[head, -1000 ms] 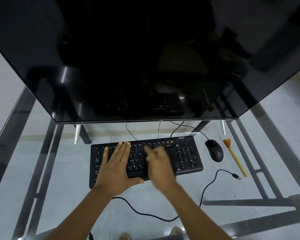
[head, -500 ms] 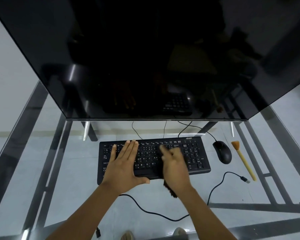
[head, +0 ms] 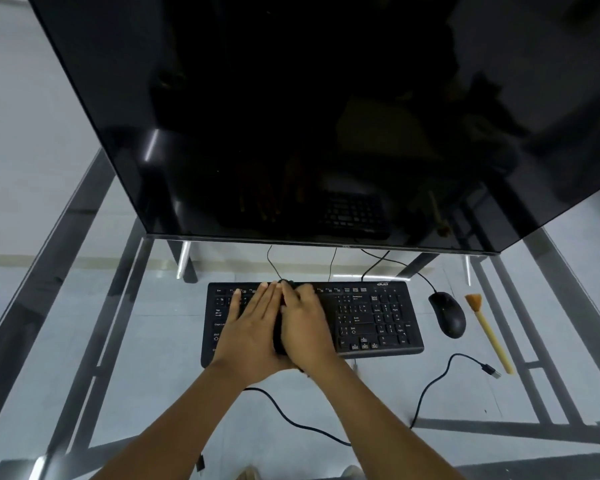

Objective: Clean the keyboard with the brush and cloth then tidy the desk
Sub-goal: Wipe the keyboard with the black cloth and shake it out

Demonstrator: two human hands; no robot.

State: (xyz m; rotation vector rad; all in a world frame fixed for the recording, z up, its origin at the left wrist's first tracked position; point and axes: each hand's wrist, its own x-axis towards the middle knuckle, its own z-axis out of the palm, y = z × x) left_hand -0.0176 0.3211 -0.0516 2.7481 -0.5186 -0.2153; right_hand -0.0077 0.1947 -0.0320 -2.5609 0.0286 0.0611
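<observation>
A: Black plastic, mostly: a flat black plastic keyboard (head: 368, 317) lies on the clear glass desk with a dark metal frame (head: 94, 306), just in front of the big dark glossy monitor (head: 291, 116).

B: And the 2 hands?

A: Both are on the keyboard's left half, side by side and touching. The left hand (head: 252, 323) lies flat, fingers straight and close together, tips reaching the far row of keys. The right hand (head: 305, 323) presses down on a dark cloth (head: 278, 336); only a narrow strip of it shows between the hands and at the fingertips. Whether the fingers pinch the cloth or just press it, I cannot tell.

B: The brush?

A: The small brush with orange bristles and a pale yellow handle (head: 487, 332) lies on the glass at the right, bristles at the far end, well apart from both hands.

B: Anything between?

A: A black computer mouse (head: 447, 315), just right of the keyboard. Near it, a loose black cable with a plug end (head: 440, 379) curls across the glass.
</observation>
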